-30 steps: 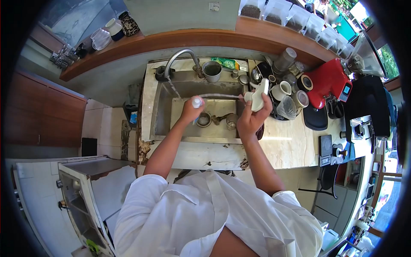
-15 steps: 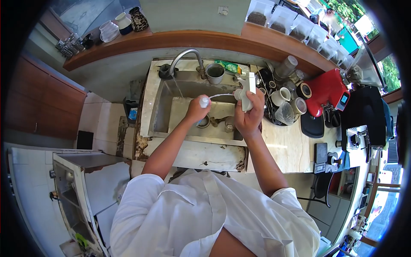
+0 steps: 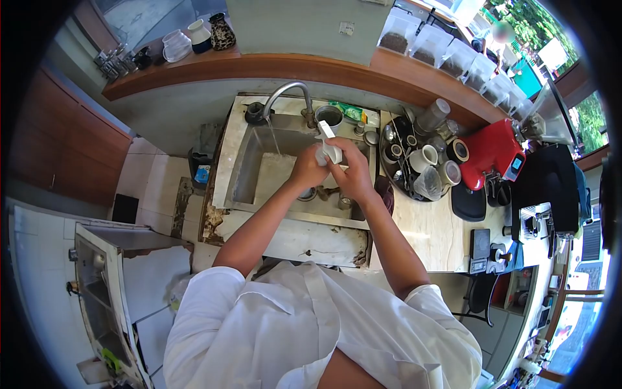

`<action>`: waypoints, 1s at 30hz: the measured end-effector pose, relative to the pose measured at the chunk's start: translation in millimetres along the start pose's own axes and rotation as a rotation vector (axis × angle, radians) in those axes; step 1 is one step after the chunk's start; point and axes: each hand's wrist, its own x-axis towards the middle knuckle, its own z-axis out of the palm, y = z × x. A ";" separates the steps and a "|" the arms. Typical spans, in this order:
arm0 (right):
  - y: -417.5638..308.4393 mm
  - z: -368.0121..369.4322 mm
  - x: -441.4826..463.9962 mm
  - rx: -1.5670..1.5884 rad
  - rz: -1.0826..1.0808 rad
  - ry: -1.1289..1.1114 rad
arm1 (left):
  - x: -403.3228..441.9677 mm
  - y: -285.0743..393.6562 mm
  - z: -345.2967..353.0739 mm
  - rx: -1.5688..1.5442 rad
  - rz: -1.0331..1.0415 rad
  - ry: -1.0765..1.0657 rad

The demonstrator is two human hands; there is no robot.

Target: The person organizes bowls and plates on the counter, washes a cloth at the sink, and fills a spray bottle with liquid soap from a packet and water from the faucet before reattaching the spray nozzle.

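Over the sink (image 3: 243, 175), my left hand (image 3: 309, 170) is wrapped round a bottle whose body is mostly hidden by the fingers. My right hand (image 3: 352, 170) grips a white spray head (image 3: 330, 150) right beside it, at the top of the bottle. The two hands are close together, and whether the spray head sits on the bottle neck cannot be made out. Water runs from the curved faucet (image 3: 289, 85) into the sink, left of my hands. A round metal item (image 3: 308, 194) lies in the basin below them.
A metal cup (image 3: 329, 115) stands behind the sink beside a green packet (image 3: 348, 110). To the right are a tray with cups and a white pitcher (image 3: 423, 157), a red grinder (image 3: 486, 154) and a black scale (image 3: 479, 243). A person (image 3: 495, 42) is far off at the upper right.
My right hand has brought the white spray head leftward and down to the bottle in my left hand. Before, the two were apart with the thin tube between them. The view has shifted slightly.
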 end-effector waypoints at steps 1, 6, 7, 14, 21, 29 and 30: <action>-2.9 -3.2 0.7 -0.031 -0.020 0.008 | 1.9 1.6 -1.4 -0.036 -0.054 -0.026; -17.4 -26.6 20.3 -0.159 -0.110 -0.090 | 5.9 19.9 -10.1 0.027 -0.057 -0.071; -21.3 -30.4 25.7 -0.197 -0.165 -0.149 | 9.7 17.9 -12.6 -0.015 -0.033 -0.114; -36.8 -35.4 60.1 -0.138 -0.185 -0.157 | 24.9 42.0 -25.1 -0.207 -0.109 -0.188; -62.5 10.4 59.7 -0.139 0.286 0.332 | 40.3 39.1 -8.4 -0.080 0.161 0.212; -38.2 13.2 39.3 0.013 0.342 0.184 | 33.4 52.4 -20.5 0.036 0.033 0.199; -35.3 13.3 38.9 0.012 0.336 0.181 | 31.7 55.7 -22.5 0.070 0.069 0.230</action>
